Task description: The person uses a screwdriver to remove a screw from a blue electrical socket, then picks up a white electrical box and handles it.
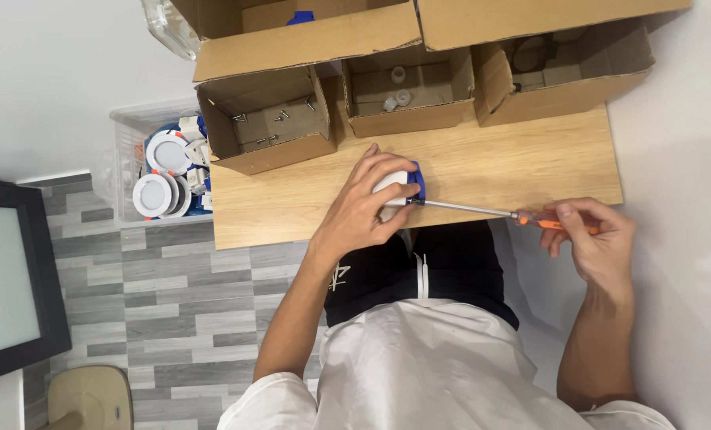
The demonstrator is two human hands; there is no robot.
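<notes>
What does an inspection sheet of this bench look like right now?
Surface: wooden table, three open cardboard boxes along its far edge.
Job's things: small white and blue fitting near the front edge; screwdriver with orange handle, tip at the fitting.
Clutter: left box holds screws; middle box holds small white parts; right box contents unclear.
Grips: left hand pressed over the fitting; right hand closed on the screwdriver handle.
Cables: nothing seen.
Surroundings: clear bin of round white lamps left of the table; grey plank floor; dark framed panel at far left.
</notes>
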